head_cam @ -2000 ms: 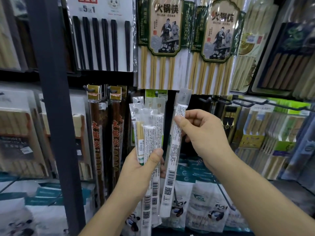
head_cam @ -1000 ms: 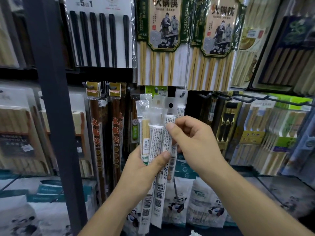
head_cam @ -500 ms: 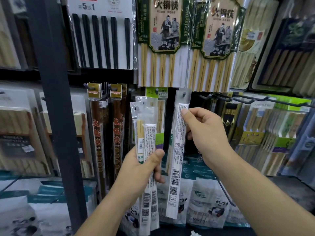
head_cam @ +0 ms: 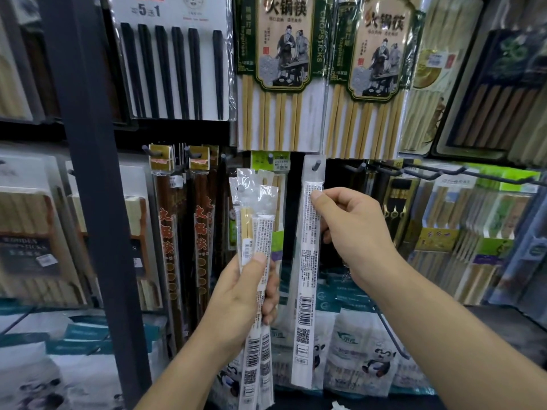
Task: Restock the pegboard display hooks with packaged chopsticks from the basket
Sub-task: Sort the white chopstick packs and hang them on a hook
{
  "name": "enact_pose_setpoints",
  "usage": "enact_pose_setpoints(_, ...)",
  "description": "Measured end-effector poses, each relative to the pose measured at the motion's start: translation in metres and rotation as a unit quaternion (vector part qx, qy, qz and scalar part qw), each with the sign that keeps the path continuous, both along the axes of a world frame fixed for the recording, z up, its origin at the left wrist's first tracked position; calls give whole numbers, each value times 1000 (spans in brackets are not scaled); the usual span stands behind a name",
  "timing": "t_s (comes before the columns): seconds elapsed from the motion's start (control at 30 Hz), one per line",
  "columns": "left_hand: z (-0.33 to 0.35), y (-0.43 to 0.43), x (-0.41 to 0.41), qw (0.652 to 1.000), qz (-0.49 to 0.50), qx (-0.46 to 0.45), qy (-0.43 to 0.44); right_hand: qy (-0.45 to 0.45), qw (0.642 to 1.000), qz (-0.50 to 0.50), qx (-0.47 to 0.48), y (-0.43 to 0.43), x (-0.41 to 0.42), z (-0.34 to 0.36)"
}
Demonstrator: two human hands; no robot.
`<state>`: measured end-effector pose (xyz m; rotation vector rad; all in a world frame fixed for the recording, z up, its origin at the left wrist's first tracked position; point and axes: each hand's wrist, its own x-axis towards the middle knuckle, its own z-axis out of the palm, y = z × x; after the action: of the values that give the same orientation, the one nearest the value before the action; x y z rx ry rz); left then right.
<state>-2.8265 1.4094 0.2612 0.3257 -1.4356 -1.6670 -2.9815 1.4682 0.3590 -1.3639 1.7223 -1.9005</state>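
My left hand (head_cam: 247, 294) grips a bundle of narrow clear chopstick packs (head_cam: 254, 220), held upright in front of the display. My right hand (head_cam: 355, 229) pinches one long white-labelled chopstick pack (head_cam: 306, 291) near its top. That pack's hang hole sits over the tip of a dark pegboard hook (head_cam: 316, 164), and the pack hangs straight down. The basket is out of view.
A dark upright post (head_cam: 88, 173) stands at the left. Brown chopstick packs (head_cam: 168, 232) hang left of the bundle. Large bamboo chopstick packs (head_cam: 281, 69) hang above. Bare hooks (head_cam: 429, 173) jut out at the right, and panda-printed bags (head_cam: 361, 356) hang below.
My right hand pulled one pack from the bundle in my left hand, raised it to the right and slid its hole onto the hook tip. The left hand stayed roughly in place.
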Motion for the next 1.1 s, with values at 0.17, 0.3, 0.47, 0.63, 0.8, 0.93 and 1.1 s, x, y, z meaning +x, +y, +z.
enact_pose_setpoints(0.17,1,-1,2,1000,-9,9,14,1,1000,-10,4,-1,-3,-8)
enact_pose_setpoints(0.3,2,0,2,998,-43,24,43,50,997,-59,0,1,-7,-17)
enact_pose_setpoints(0.47,3,4,2,999,-27,12,21,40,995,-88,-29,9,2,-28)
enact_pose_setpoints(0.63,5,9,0,1000,-17,-2,18,45,998,43,2,12,21,-28)
enact_pose_setpoints(0.8,2,9,-1,999,-24,-10,22,10,998,61,0,13,25,-23)
enact_pose_setpoints(0.93,-2,5,0,998,57,-26,-23,3,999,12,-46,12,15,-8)
enact_pose_setpoints(1.1,-2,2,-1,995,61,-68,-30,-22,999,-1,-49,8,8,4)
